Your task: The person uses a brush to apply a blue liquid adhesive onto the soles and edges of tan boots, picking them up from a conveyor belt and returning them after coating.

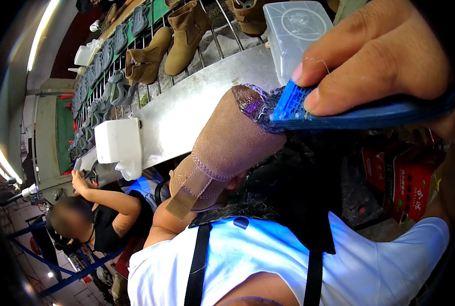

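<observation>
My right hand (385, 51) fills the upper right and pinches a blue brush (339, 116) by its handle. The brush head presses on the shiny, glue-wet toe end of a tan suede boot (227, 148). The boot stands tilted in the middle of the view, with a strap and a stitched seam facing me. My left forearm rises from below to the boot's lower end. My left hand (236, 182) is mostly hidden behind the boot and holds it up.
A metal bench (197, 102) runs behind the boot, with a white box (118, 140) and a clear plastic container (293, 30). Beyond it, a wire rack (217, 35) carries brown boots and grey soles. Red cartons (411, 178) stand at right. Another person (100, 214) works at lower left.
</observation>
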The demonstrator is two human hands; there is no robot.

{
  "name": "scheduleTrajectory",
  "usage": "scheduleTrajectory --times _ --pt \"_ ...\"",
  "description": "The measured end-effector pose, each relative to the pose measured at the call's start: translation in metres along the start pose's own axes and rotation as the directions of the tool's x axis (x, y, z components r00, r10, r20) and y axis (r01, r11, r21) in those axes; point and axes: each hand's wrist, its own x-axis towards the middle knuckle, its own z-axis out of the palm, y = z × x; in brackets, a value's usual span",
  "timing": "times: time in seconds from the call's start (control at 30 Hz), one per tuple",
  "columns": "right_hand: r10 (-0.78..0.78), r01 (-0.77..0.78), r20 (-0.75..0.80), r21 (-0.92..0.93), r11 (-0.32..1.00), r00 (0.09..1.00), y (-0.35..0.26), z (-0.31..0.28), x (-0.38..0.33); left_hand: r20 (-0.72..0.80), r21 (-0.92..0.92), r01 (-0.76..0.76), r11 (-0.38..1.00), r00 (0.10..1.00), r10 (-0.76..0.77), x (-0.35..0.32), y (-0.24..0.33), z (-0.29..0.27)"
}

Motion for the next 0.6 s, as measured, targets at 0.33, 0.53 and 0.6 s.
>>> scheduleTrajectory --times 0.33,0.53,0.6 --pt "-0.073 0.087 0.103 -0.13 0.988 0.992 0.015 -0.017 0.044 0.027 -0.029 0.044 0.999 0.999 -0.043 0.0 -0.001 -0.005" --pt "-0.106 0.216 0.374 -0.265 0.94 0.921 -0.019 -0.022 0.048 0.048 -0.076 0.118 0.99 0.992 -0.114 -0.012 0.001 -0.017" --pt "-0.107 0.264 0.475 -0.277 0.924 0.873 -0.03 -0.021 0.053 0.05 -0.096 0.141 0.985 0.989 -0.136 -0.02 0.002 -0.021"
